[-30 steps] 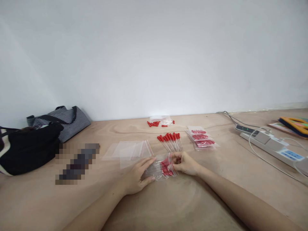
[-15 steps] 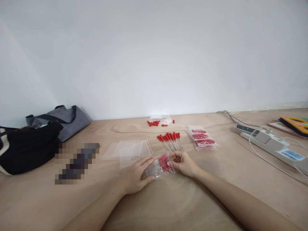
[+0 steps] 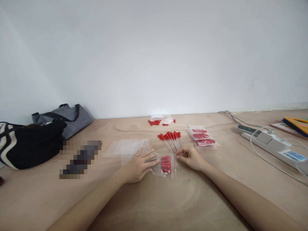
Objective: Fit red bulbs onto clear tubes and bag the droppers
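A clear zip-lock bag (image 3: 157, 171) lies on the table with several glass droppers inside, their red rubber bulbs (image 3: 166, 164) toward the zip end. My left hand (image 3: 138, 165) rests flat over the bag's closed end, fingers spread, hiding part of the glass tubes. At the upper corner of the zip edge, the fingers of my right hand (image 3: 191, 158) are curled together in a pinch on the bag. Just beyond the bag, loose red-bulbed droppers (image 3: 170, 138) are fanned out. Flat clear zip-lock bags (image 3: 127, 146) lie partly under and behind my left hand.
Filled dropper bags (image 3: 202, 138) are stacked to the right. Loose red bulbs (image 3: 155, 122) lie near the wall beside a clear bag (image 3: 160, 117). A power strip (image 3: 274, 144) with cables is at the right; a black bag (image 3: 36, 144) and a striped bag (image 3: 74, 117) stand left.
The filled bag has gone from raised and tilted between both hands to lying flat. My left hand has moved from gripping its side to spreading over it; the right stays by the zip edge.
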Motion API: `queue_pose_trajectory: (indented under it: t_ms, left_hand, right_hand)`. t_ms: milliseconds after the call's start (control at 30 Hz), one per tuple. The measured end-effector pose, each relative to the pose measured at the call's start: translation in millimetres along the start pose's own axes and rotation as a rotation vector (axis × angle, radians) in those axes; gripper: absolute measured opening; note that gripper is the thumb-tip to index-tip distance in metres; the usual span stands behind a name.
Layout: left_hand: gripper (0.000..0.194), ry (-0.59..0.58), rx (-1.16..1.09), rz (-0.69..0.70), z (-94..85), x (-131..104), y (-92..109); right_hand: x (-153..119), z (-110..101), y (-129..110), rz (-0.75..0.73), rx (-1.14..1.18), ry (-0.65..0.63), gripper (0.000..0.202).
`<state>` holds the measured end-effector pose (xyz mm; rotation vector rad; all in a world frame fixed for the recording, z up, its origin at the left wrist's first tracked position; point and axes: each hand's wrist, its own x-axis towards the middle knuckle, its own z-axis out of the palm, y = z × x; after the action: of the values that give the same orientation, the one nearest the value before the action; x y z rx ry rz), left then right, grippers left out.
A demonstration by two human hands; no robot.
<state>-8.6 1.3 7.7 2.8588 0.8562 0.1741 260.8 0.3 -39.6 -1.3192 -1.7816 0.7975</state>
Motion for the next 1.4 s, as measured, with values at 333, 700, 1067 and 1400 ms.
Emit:
queue_pose_trajectory:
  t_ms: [333,700,1067,1400]
  left_hand:
    - [0.027,0.486,-0.047,-0.086,25.2,5.5,6.8]
    - [0.022,0.454,-0.009,0.076,30.8,14.8,7.1]
    - [0.017,0.452,-0.034,-0.03,21.9,6.9,1.9]
    - [0.012,0.442,0.07,-0.106,27.7,10.9,17.0]
  right_hand:
    - [-6.8,5.1,-12.6,-0.3,-0.444,0.028,0.039]
    - [-4.3,14.7,-14.5,-0.388,-0.567,-0.048,0.024]
    - [-2.0,24.9,-21.9,-0.436,-0.51,0.002,0.034]
    - [20.4,40.7,-33.1,-0.503,-0.565,-0.039,0.022]
